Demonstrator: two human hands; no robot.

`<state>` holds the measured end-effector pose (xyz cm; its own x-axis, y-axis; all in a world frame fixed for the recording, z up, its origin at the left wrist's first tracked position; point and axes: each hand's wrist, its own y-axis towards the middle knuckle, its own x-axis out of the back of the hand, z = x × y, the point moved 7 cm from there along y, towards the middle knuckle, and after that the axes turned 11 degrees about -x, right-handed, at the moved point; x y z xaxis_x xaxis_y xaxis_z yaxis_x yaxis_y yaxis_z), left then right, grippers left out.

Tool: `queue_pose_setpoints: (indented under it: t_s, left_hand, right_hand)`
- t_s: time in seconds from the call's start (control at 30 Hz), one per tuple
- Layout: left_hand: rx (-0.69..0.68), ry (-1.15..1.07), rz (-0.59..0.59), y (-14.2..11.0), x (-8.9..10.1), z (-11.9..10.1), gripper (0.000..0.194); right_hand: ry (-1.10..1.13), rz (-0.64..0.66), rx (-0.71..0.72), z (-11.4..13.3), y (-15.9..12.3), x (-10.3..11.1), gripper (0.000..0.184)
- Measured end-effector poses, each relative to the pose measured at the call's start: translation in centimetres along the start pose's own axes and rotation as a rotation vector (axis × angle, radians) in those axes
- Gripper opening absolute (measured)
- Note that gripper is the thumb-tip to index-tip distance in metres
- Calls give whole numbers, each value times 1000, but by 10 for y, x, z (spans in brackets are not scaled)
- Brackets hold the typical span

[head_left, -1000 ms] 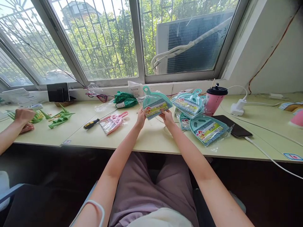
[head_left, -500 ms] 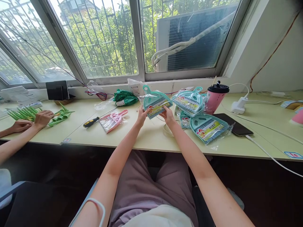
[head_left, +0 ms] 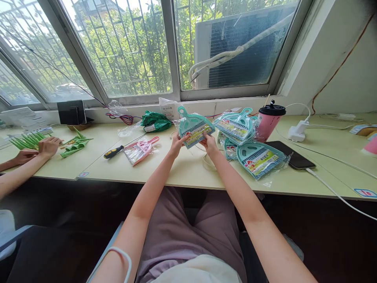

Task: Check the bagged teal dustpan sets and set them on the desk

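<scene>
A teal mini dustpan and brush set [head_left: 194, 125] in clear wrap is held tilted above the table, its handle pointing up and to the left. My left hand [head_left: 177, 144] grips its lower left edge. At the lower right edge, my right hand [head_left: 210, 143] has its fingers closed on the same set. More wrapped teal sets [head_left: 235, 126] lie stacked to the right, and another teal set [head_left: 259, 159] rests in front of them. A pink wrapped dustpan set [head_left: 141, 150] lies on the table to the left of my hands.
A screwdriver [head_left: 113, 152] and a green plastic bag [head_left: 156, 122] are on the left. On the right stand a pink cup [head_left: 268, 122], a phone [head_left: 291, 155] and a white charger [head_left: 298, 131]. A co-worker's hands [head_left: 48, 147] touch green strips [head_left: 29, 141] at far left.
My hands and the teal set stay almost still. The co-worker's upper hand has shifted slightly left.
</scene>
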<state>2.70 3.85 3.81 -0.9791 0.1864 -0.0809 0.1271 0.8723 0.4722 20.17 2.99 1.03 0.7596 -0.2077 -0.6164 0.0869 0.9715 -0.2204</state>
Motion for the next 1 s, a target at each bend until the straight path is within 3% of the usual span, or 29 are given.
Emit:
queue_pose_setpoints:
  t_s: [0.27, 0.43, 0.6, 0.77, 1.0]
  left_hand:
    - [76, -55, 26, -1, -7, 4, 47]
    - [27, 46, -155, 1, 8, 5, 42]
    - [-47, 206, -296, -2, 24, -3, 45]
    - [-41, 318, -275, -3, 24, -4, 41]
    - [-63, 236, -292, 1, 25, 0, 36]
  right_hand:
    - [37, -5, 14, 2, 3, 2, 14]
    - [49, 21, 66, 4, 1, 0, 4]
    - [46, -10, 79, 2, -2, 1, 10]
    - [32, 6, 115, 5, -7, -3, 14]
    - [68, 19, 125, 8, -14, -6, 14]
